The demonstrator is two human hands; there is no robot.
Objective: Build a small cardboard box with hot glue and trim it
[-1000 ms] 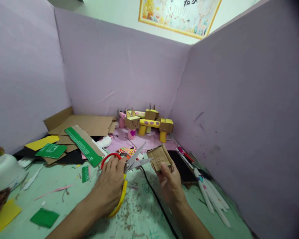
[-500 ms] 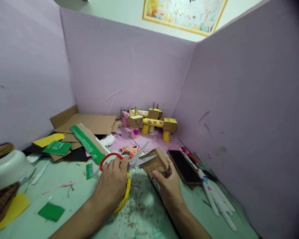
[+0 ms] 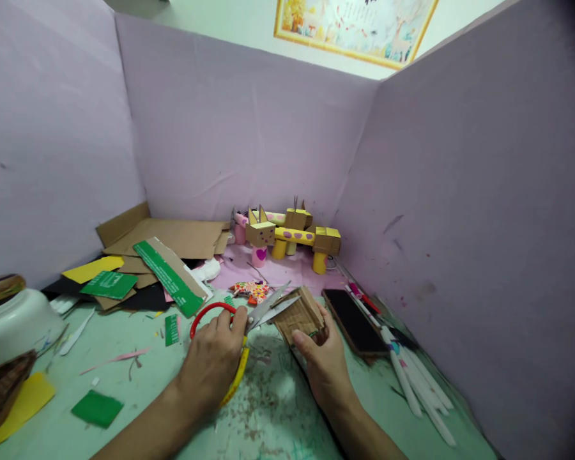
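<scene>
My left hand [image 3: 214, 358] is closed around the scissors [image 3: 243, 364], which have one red and one yellow handle loop. Their blades are slightly parted and point up and right, with the tips at the left edge of a small folded brown cardboard piece [image 3: 298, 314]. That piece is gripped by my right hand [image 3: 323, 358], thumb on the near face and fingers behind its right side. A patterned red, yellow and white scrap [image 3: 250, 291] lies just beyond the blades.
Cardboard animal figures [image 3: 292, 237] stand at the back. To the right are a phone [image 3: 354, 322] and several white pens [image 3: 419, 377]. Cardboard sheets [image 3: 172, 236], a green strip [image 3: 170, 275] and a white bowl [image 3: 22, 326] occupy the left. Lilac panels [image 3: 249, 134] enclose the table.
The scissor blades have closed partway, their tips coming nearer each other at the cardboard's edge. My right hand and the cardboard have hardly moved.
</scene>
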